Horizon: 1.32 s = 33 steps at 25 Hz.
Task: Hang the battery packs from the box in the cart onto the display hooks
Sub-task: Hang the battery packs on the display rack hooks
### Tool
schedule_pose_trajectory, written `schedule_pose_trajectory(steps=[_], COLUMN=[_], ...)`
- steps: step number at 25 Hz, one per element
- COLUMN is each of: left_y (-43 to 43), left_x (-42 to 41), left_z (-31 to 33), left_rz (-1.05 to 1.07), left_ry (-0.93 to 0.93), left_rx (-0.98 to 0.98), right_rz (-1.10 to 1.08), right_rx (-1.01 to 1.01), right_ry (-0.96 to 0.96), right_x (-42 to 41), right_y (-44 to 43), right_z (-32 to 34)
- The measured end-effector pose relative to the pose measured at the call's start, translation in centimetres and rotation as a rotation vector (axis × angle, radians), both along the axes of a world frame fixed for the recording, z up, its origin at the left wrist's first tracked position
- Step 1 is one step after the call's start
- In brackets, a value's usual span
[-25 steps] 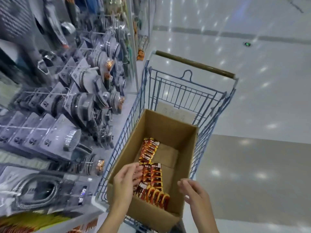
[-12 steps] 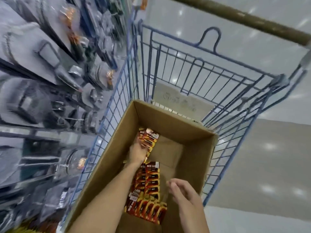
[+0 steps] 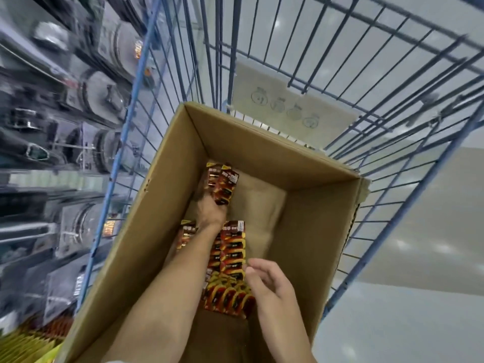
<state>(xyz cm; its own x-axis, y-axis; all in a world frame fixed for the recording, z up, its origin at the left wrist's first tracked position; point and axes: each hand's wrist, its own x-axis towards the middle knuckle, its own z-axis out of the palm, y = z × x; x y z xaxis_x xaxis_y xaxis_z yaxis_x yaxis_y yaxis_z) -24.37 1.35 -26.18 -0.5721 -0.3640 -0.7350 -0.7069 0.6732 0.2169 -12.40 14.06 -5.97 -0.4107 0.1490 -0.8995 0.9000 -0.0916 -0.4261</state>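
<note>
Wide view first: the blue wire cart (image 3: 119, 158) fills the picture. It is parked so that the blurred display (image 3: 86, 100) of hanging goods runs along the left hand's side, which I'd say makes for a short swing from box to hook.

Inside the cart sits the open cardboard box (image 3: 146, 231), and both arms are down in it. The battery packs (image 3: 231, 247) lie in a red-and-black row on the box floor, from under the right hand out to the left hand's fingertips. On the right hand's side the floor is bare cardboard.

The hands are well apart. The left hand (image 3: 210, 213) is stretched deep to the far end of the row, fingers closed on the far bunch (image 3: 222, 184). That bunch tips up off the floor, so it looks like a pick-up, though blur hides the fingertips.

The right hand (image 3: 269, 289) hovers nearer the body, just above the nearest packs. Its fingers are loosely curled and hold nothing. I reckon it's waiting to steady or split the bunch.

The job looks to be at the grab stage, with the hooks on the left hand's side the next stop.
</note>
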Motion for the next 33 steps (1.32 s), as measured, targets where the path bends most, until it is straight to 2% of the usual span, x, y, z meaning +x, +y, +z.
schedule_pose_trajectory(steps=[6,10,14,17,22,25,29,33], left_y=[-2.7,-5.7,-6.8,-7.4,-8.0,-8.2,-8.3,-8.6], left_x=[4.1,9.3,12.8,14.2,15.3,15.4,15.7,16.3], left_z=[9.8,19.0,24.8,25.9,25.6,25.3,25.8,27.6], left_rz=[0.133,0.343,0.614,0.679,0.7,0.665,0.698,0.746], left_ry=[0.006,0.102,0.023,0.021,0.024,0.055,0.117,0.177], left_rx=[0.13,0.318,0.416,0.382,0.405,0.418,0.474,0.564], right_rz=[0.025,0.079,0.162,0.245,0.185,0.282,0.138,0.061], right_rx=[0.002,0.122,0.259,0.33,0.361,0.427,0.321,0.333], right_ry=[-0.174,-0.287,-0.38,-0.393,-0.366,-0.339,-0.207,-0.056], right_x=[-1.2,-3.0,-3.5,-2.2,-0.4,-0.2,0.3,-0.4], right_y=[-1.9,-3.9,-4.9,-6.4,-6.6,-5.1,-5.0,-5.8], right_z=[-3.8,-9.1,-16.6,-21.0,-22.1,-23.4,-23.9,-21.6])
